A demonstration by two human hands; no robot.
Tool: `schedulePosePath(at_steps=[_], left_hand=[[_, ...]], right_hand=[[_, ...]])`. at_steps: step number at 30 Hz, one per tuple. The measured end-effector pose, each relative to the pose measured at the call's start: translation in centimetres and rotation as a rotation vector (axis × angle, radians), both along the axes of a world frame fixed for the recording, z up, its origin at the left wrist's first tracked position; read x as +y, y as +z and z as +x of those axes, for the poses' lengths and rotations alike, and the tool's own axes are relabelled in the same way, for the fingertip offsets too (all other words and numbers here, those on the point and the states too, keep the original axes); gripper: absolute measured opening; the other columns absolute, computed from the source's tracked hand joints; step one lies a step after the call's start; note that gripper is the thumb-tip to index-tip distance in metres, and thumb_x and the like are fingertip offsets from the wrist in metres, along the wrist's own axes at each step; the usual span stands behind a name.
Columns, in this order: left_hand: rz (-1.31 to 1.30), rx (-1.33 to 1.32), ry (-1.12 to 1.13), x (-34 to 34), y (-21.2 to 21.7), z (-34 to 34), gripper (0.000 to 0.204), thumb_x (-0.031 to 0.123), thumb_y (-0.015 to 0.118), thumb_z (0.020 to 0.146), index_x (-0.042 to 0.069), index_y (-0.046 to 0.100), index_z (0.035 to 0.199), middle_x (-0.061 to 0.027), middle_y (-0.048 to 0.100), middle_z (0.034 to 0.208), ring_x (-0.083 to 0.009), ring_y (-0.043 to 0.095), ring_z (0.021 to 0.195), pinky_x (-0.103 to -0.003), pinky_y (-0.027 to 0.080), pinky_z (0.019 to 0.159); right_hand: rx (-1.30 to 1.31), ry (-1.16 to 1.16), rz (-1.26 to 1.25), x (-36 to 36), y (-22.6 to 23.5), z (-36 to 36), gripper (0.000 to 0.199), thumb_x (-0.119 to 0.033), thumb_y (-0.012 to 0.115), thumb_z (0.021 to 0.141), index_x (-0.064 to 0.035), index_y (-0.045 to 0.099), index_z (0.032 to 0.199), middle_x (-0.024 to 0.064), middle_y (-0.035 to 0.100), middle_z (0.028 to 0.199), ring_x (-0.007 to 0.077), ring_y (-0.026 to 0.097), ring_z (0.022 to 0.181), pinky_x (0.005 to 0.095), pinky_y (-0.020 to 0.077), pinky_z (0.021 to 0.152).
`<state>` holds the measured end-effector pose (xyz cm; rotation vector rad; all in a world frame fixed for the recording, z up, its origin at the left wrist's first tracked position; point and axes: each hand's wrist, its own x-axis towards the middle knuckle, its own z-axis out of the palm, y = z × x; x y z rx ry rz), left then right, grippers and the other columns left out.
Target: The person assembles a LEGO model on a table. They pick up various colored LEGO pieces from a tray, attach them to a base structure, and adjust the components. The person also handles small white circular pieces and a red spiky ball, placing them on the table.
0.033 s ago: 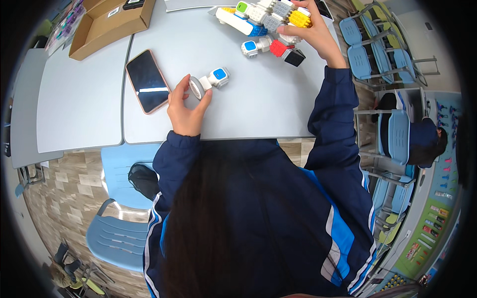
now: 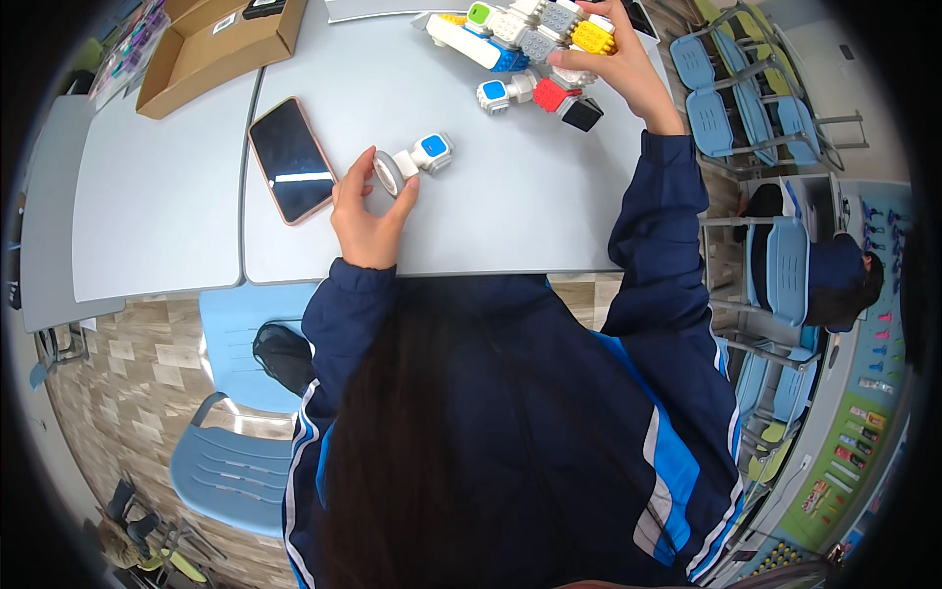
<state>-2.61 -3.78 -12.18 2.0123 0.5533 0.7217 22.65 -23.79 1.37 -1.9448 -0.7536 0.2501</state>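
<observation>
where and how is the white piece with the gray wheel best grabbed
Probably by its blue-faced white block, pinched across the sides from the right: that end juts clear of the left hand, which is at the gray wheel, and looks chunkier than the thin wheel.

Left fingers (image 2: 364, 167) hold wheel (image 2: 389, 175); right fingers (image 2: 581, 62) grip brick model (image 2: 539, 45).

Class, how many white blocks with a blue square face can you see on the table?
2. One white block is just right of the left hand; another white block is left of the red block. Others may be hidden in the larger build.
</observation>
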Motion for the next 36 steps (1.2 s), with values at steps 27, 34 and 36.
schedulePosePath(at_steps=[27,34,36], left_hand=[[0.782,0.095,-0.384,-4.6,0.6,13.2,0.049,0.015,0.071,0.08,0.017,0.056,0.127,-0.0167,0.051,0.12,-0.0322,0.054,0.102,-0.043,0.044,0.087],[0.743,0.182,-0.446,-3.6,1.9,11.0,0.038,0.015,0.07,0.08,0.016,0.057,0.116,-0.0164,0.05,0.108,-0.0331,0.055,0.095,-0.043,0.046,0.079],[0.729,0.189,-0.465,-3.3,2.1,10.2,0.036,0.014,0.07,0.08,0.016,0.057,0.114,-0.0164,0.05,0.108,-0.0332,0.055,0.094,-0.043,0.046,0.079]], right_hand=[[0.068,-0.127,0.126,-1.9,-4.2,2.8,0.08,-0.027,0.089,0.067,-0.014,0.044,0.131,0.0154,0.06,0.117,0.0251,0.062,0.11,0.032,0.0499,0.092],[0.27,-0.124,0.255,-2.2,-2.4,1.6,0.069,0.002,0.079,0.073,-0.0097,0.042,0.13,0.0027,0.062,0.096,0.0127,0.062,0.086,0.0264,0.0505,0.072],[0.282,-0.094,0.273,-2.5,-2.5,1.6,0.069,0.003,0.08,0.072,-0.0108,0.042,0.129,0.0027,0.062,0.096,0.0125,0.062,0.087,0.0269,0.0508,0.073]])
